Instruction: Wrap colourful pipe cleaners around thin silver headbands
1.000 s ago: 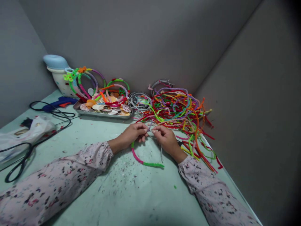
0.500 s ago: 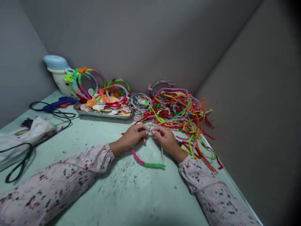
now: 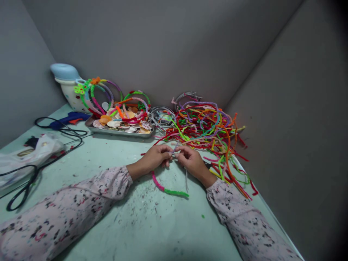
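Close together over the middle of the table, both hands are pinched around the same thin work. My left hand is closed on a pipe cleaner, whose pink and green tail curves out below it over the table. Between the fingertips a short purple pipe cleaner end sticks up. My right hand is closed in a pinch at this purple piece, its thumb and forefinger almost touching the left fingertips. A thin grey wire hangs below the right hand. The exact join is hidden by the fingers.
A tangled heap of coloured pipe cleaners lies behind my right hand, with coiled grey wire beside it. A metal tray holds shells and fuzzy hoops. At left are a blue glue gun, black cord and plastic bag.
The pink and green tail has swung slightly left and down. The purple end has shifted a little to the right between the fingertips, while both hands stay nearly in place.
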`<action>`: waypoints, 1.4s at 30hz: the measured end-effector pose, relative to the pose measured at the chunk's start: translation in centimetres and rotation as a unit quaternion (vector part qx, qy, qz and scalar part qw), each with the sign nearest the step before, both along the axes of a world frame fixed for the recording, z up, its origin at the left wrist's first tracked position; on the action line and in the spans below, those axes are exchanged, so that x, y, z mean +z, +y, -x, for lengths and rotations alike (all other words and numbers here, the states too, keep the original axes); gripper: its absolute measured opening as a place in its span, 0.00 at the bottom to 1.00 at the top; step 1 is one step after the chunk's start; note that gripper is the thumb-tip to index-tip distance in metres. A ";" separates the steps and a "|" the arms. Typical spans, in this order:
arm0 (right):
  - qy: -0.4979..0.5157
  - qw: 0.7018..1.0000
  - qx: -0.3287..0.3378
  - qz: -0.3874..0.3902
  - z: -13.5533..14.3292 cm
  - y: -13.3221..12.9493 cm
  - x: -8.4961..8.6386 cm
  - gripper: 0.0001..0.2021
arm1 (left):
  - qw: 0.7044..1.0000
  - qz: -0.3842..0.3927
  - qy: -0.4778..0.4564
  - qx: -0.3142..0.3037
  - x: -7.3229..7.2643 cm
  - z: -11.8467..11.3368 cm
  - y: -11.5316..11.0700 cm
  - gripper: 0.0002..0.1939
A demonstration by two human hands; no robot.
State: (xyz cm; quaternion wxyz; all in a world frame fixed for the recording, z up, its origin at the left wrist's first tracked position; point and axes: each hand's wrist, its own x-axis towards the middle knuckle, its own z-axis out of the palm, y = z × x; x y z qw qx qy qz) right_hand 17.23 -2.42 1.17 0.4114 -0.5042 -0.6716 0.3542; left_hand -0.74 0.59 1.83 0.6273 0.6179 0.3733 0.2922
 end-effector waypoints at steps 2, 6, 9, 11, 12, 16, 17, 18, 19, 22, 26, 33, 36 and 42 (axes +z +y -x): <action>-0.002 1.000 0.000 -0.001 0.0 0.0 0.0 0.10 | 1.000 0.001 0.000 0.001 0.1 0.0 0.0 0.07; -0.010 1.000 0.003 -0.002 0.0 0.0 -0.1 0.10 | 1.000 0.000 -0.008 -0.004 0.3 -0.1 -0.1 0.07; -0.012 1.000 -0.003 -0.005 0.0 0.0 -0.1 0.09 | 1.000 0.010 -0.019 -0.002 0.2 -0.1 -0.1 0.06; -0.012 1.000 -0.009 -0.008 0.0 0.0 0.0 0.09 | 1.000 0.018 -0.022 0.003 0.2 -0.2 0.0 0.06; -0.011 1.000 -0.012 -0.009 0.1 0.0 0.0 0.08 | 1.000 0.022 -0.022 0.005 0.2 -0.2 0.0 0.06; -0.015 1.000 -0.019 -0.013 0.1 0.0 0.1 0.08 | 0.999 0.040 -0.022 0.012 0.4 -0.3 -0.1 0.06; -0.016 1.000 -0.020 -0.012 0.1 0.0 0.1 0.08 | 0.999 0.044 -0.024 0.011 0.5 -0.3 -0.1 0.06; -0.018 1.000 -0.020 -0.010 0.0 0.0 0.0 0.08 | 0.999 0.047 -0.026 0.011 0.6 -0.3 -0.1 0.06; -0.019 1.000 -0.020 -0.009 0.0 0.0 0.0 0.09 | 0.998 0.049 -0.028 0.011 0.6 -0.3 -0.1 0.06; -0.021 1.000 -0.019 -0.007 0.0 0.1 -0.1 0.09 | 0.998 0.053 -0.029 0.010 0.5 -0.3 0.0 0.06; -0.021 1.000 -0.013 -0.008 -0.1 0.0 -0.2 0.07 | 0.998 0.054 -0.029 0.004 0.3 -0.3 0.0 0.06; -0.039 0.999 -0.012 -0.016 0.0 -0.1 0.1 0.06 | 0.997 0.073 -0.033 0.002 0.7 -0.3 -0.2 0.05; -0.047 0.999 -0.009 -0.024 0.0 -0.2 0.1 0.07 | 0.997 0.077 -0.023 0.001 0.9 -0.3 -0.3 0.06; -0.079 0.995 -0.005 -0.055 0.0 -0.3 0.2 0.09 | 0.996 0.084 -0.018 0.001 1.1 -0.2 -0.4 0.06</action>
